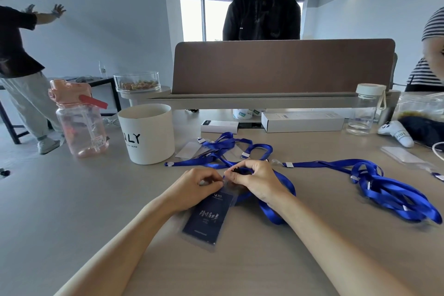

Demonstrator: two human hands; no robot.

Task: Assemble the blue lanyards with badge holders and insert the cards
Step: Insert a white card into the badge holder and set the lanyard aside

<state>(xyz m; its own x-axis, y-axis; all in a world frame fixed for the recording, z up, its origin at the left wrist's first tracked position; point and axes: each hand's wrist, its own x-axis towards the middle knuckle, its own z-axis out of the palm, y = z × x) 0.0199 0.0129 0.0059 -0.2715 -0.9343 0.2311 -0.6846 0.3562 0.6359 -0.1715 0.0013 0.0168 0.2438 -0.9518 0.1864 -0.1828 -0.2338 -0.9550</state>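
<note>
A clear badge holder [206, 220] with a dark blue card inside lies on the table in front of me. My left hand [194, 186] pinches its top edge. My right hand [254, 181] pinches the clip end of a blue lanyard [271, 214] right at the holder's top; the strap loops under my right wrist. Several more blue lanyards [389, 190] lie tangled to the right. Others [225, 149] rest behind my hands with empty clear holders [189, 150].
A white pot [147, 133] and a pink water bottle [80, 120] stand at the left. White boxes [302, 121], a glass bottle [365, 109] and a brown desk divider [283, 67] line the back. One person stands behind the divider, others at both sides.
</note>
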